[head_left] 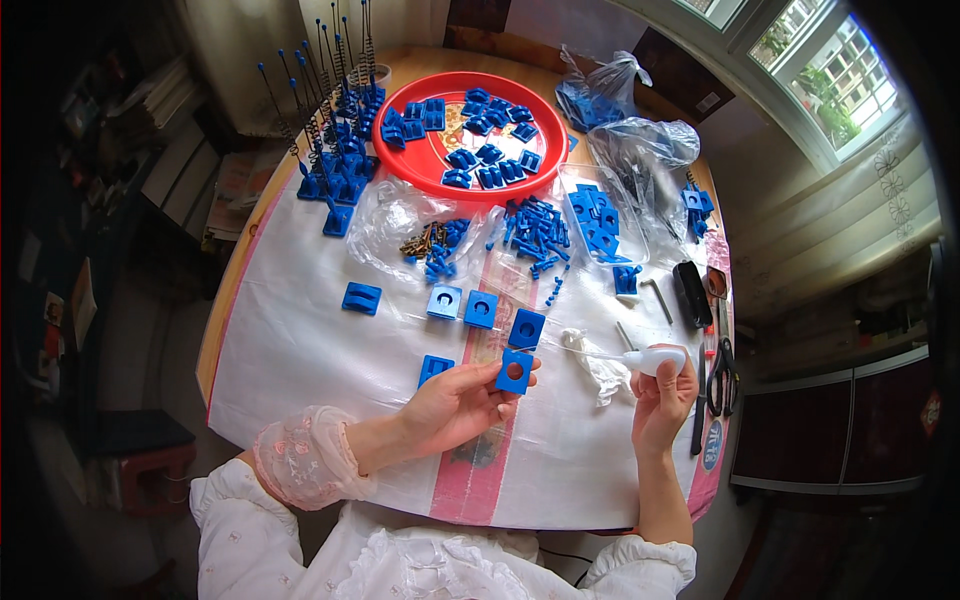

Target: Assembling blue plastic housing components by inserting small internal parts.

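Note:
My left hand (462, 405) pinches a blue square plastic piece (515, 382) with a round hole in its middle. My right hand (662, 400) is closed round a small white squeeze bottle (652, 358), whose long thin nozzle points left toward that piece. Just beyond the held piece lies another blue square piece (527, 328) with a round recess. Two more squares, a blue one (481, 309) and a shiny one (444, 302), sit in a row to its left, then a blue piece with a curved strap (361, 298). Beside my left fingers lies a blue slotted piece (434, 369).
A red round tray (405, 165) with several blue parts stands at the back. Blue bases with springs on rods (335, 180) crowd the back left. Small blue pegs (537, 235) lie mid-table. Crumpled white tissue (598, 368), a hex key (657, 300) and scissors (722, 375) are at right.

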`<act>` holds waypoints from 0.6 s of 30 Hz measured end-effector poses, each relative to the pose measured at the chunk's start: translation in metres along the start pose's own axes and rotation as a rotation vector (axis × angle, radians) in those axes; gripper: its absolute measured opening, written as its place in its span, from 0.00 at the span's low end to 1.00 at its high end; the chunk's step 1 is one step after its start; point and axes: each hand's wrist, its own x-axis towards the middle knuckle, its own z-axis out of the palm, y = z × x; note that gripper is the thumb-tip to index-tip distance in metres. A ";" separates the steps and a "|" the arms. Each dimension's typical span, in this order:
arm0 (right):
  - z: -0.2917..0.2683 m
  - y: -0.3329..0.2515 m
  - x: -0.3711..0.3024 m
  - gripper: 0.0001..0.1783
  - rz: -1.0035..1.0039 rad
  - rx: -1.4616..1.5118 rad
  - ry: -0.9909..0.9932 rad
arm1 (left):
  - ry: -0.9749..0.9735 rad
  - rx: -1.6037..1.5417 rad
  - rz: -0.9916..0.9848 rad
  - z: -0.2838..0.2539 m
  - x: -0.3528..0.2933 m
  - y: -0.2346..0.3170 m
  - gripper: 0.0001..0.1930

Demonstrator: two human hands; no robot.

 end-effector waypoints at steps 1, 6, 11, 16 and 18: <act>-0.001 0.000 -0.001 0.16 -0.005 0.010 -0.008 | 0.001 0.003 0.000 0.000 0.000 0.000 0.23; -0.001 -0.001 -0.004 0.15 -0.027 -0.013 -0.002 | -0.005 -0.013 -0.001 -0.005 0.001 -0.001 0.23; 0.004 -0.002 -0.005 0.18 -0.064 -0.070 0.018 | 0.001 0.007 -0.005 -0.004 0.001 -0.001 0.23; 0.005 -0.003 -0.005 0.17 -0.070 -0.064 0.018 | 0.007 0.012 -0.012 -0.005 0.001 -0.001 0.23; 0.005 -0.003 -0.005 0.17 -0.072 -0.064 0.011 | 0.003 0.008 -0.014 -0.005 0.001 0.000 0.22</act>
